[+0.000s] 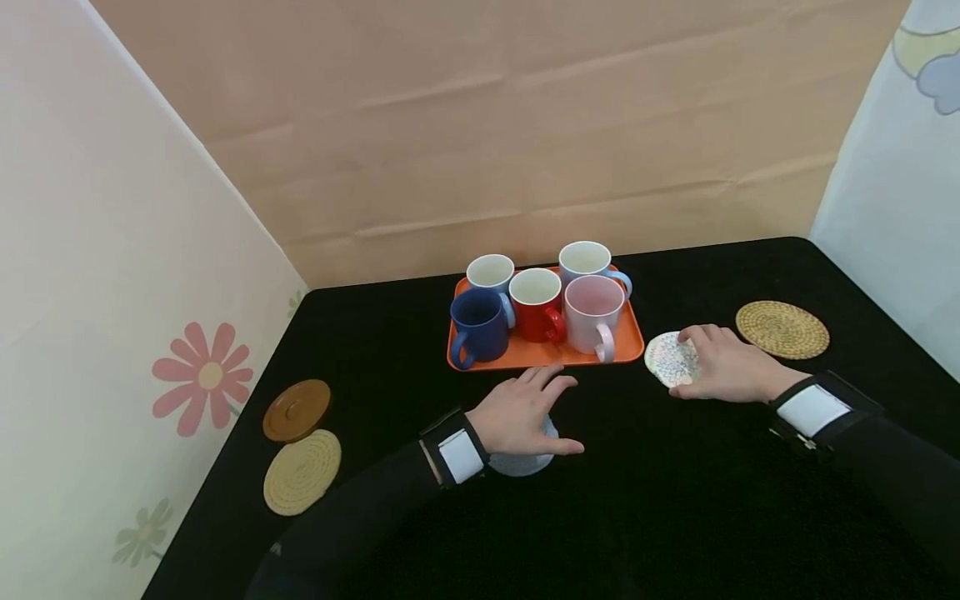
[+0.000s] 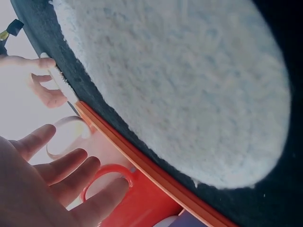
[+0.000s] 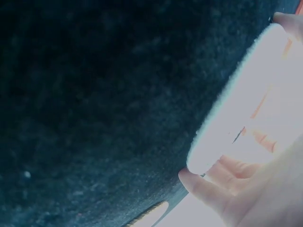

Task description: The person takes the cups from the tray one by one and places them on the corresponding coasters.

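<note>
My left hand (image 1: 521, 412) hovers over a pale blue-grey woven coaster (image 2: 180, 90), thumb and fingers spread apart, holding nothing. Much of that coaster is hidden beneath the hand in the head view. On the right, my right hand (image 1: 723, 367) grips a round white coaster with coloured specks (image 1: 670, 360) by its edges, thumb at the near side and fingers at the far side. The same white coaster (image 3: 236, 99) looks overexposed in the right wrist view, with fingertips at both ends.
An orange tray (image 1: 498, 364) at the back holds several mugs: navy (image 1: 480, 325), red (image 1: 534, 312), pink (image 1: 592, 312) and two pale blue. A tan woven mat (image 1: 782, 329) lies far right. A brown wooden coaster (image 1: 297, 410) and a cream woven mat (image 1: 302, 472) lie left.
</note>
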{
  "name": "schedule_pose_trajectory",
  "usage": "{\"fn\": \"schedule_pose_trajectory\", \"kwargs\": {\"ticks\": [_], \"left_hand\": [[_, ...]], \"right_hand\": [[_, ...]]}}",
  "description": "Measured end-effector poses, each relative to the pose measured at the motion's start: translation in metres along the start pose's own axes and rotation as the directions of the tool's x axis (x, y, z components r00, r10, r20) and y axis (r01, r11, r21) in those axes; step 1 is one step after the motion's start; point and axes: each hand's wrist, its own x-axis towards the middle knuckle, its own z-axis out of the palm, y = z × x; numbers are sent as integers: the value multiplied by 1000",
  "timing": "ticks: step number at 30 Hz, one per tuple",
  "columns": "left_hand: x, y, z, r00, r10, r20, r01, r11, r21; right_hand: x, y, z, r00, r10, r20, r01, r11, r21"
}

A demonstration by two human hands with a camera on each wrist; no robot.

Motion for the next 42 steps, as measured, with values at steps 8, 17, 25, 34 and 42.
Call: {"fn": "schedule_pose_trajectory", "kwargs": {"ticks": [8, 17, 25, 34, 42], "left_hand": [[14, 13, 1, 999, -31, 9, 31, 999, -42], [31, 28, 4, 999, -39, 18, 39, 999, 7], [33, 27, 5, 998, -46, 38, 45, 999, 17], [28, 21, 9, 998, -38, 42, 37, 999, 16], [17, 14, 10, 997, -35, 66, 34, 999, 16]], "right_hand": [[-8, -8, 4, 999, -39, -13, 39, 999, 2], [-17, -26, 10, 996, -93, -9, 93, 996, 13], [-21, -38, 13, 989, -148, -13, 148, 989, 30], [-24, -50, 17, 986, -165, 7, 165, 985, 43], [-27, -59, 20, 979, -203, 11, 203, 978, 39]]}}
